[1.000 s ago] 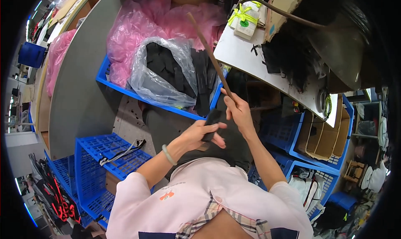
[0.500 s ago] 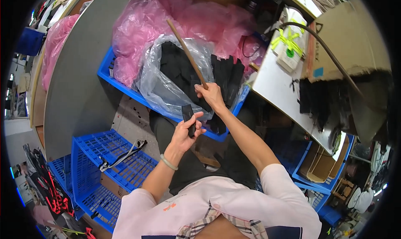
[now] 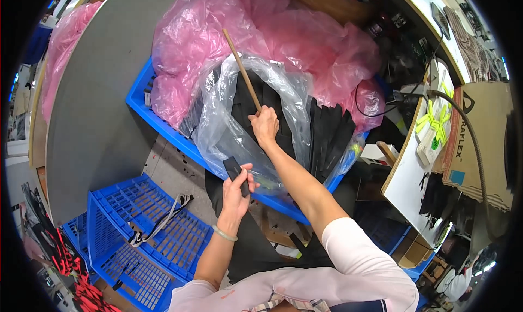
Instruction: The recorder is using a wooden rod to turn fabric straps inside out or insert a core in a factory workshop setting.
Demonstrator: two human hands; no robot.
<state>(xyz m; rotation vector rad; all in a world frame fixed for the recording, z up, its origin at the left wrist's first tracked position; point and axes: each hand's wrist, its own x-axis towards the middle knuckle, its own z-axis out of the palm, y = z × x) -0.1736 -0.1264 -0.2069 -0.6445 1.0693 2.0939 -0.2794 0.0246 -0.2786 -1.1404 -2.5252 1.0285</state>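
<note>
My left hand (image 3: pixel 238 193) is closed on a short black fabric strip (image 3: pixel 233 168), pinched between thumb and fingers with its upper end sticking out. My right hand (image 3: pixel 265 126), in a fist, grips the lower part of a thin wooden stick (image 3: pixel 241 67) that points up and away to the left. Beneath the right hand lies an open clear plastic bag (image 3: pixel 218 132) with black strips (image 3: pixel 242 102) in it. More black strips (image 3: pixel 329 135) lie fanned to the right of the bag. All of this rests in a blue plastic crate (image 3: pixel 180 143) in front of me.
Pink plastic bags (image 3: pixel 201 39) fill the crate's far side. A grey panel (image 3: pixel 98 110) rises at the left. Blue baskets (image 3: pixel 147 214) stand at lower left. On the right, a white table (image 3: pixel 406 192) holds a yellow-tied bundle (image 3: pixel 436 129) and a cardboard box (image 3: pixel 479 143).
The view has shifted, so the table sits farther right. My right hand with the stick has moved a little left and down relative to the bag. The left hand still holds the black strip.
</note>
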